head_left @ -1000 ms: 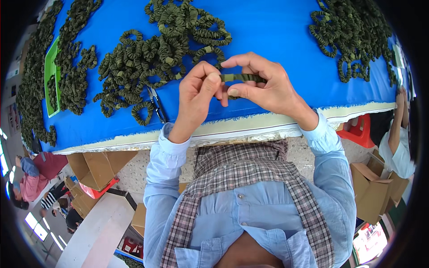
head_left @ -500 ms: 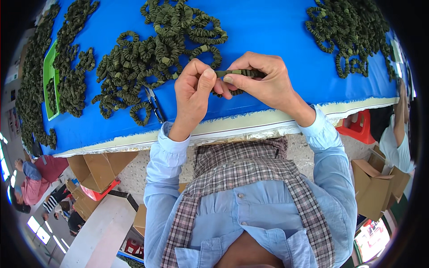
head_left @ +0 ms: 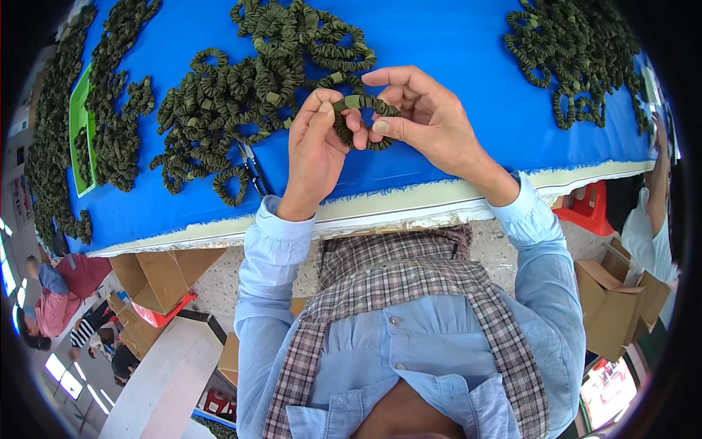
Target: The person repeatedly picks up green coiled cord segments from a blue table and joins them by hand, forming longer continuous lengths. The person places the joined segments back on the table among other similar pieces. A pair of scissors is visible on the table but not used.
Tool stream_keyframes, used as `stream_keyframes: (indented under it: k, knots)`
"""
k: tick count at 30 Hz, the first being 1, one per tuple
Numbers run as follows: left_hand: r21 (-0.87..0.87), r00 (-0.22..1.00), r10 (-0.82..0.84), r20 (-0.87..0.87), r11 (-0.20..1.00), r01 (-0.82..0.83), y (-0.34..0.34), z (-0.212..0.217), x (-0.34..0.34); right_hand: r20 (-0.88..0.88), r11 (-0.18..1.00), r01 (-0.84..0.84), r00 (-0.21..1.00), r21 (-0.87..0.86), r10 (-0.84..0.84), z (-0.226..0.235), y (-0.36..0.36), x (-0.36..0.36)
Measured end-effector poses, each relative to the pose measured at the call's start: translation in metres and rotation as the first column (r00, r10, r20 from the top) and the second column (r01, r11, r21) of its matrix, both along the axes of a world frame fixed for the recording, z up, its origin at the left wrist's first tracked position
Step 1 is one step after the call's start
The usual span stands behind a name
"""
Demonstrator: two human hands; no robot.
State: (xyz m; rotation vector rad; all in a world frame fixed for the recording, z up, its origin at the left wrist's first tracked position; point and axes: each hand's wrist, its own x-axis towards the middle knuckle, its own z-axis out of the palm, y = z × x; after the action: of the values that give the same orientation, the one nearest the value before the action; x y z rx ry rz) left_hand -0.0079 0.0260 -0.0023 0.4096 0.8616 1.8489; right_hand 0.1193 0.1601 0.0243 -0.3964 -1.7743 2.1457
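Green ring [head_left: 374, 104] | 12 o'clock of shirt [head_left: 431, 329] | left hand [head_left: 316, 150] pinching it; right hand [head_left: 439, 132], thumb and forefinger spread | left heap [head_left: 252, 84] 11 o'clock, right heap [head_left: 585, 55] 1 o'clock; which is finished, unclear

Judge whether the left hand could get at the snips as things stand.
Probably yes: the snips lie on the blue cloth close to the left hand, largely uncovered. But that hand holds a green gathered ring, so it would likely need freeing first.
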Motion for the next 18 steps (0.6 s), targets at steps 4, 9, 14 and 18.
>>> stream_keyframes:
  k: [4,9,14,18]
  knots:
    - [-0.007,0.994,-0.029,-0.107,1.0,0.028,0.001,0.007,-0.003,-0.008,0.989,-0.02,1.0,-0.146,0.019,0.0,0.0,-0.001]
    - [-0.084,0.973,0.034,-0.226,0.995,-0.054,0.003,0.005,-0.002,0.026,0.988,-0.056,0.998,-0.141,0.061,-0.002,0.004,0.0]
    - [-0.047,0.984,0.056,-0.168,0.997,-0.065,0.002,0.002,-0.004,-0.038,0.929,-0.058,0.998,-0.365,0.047,-0.003,0.008,-0.003]
    - [-0.04,0.987,0.028,-0.161,0.999,-0.035,0.001,0.008,-0.005,-0.026,0.852,-0.05,0.999,-0.522,0.043,-0.004,0.013,-0.002]
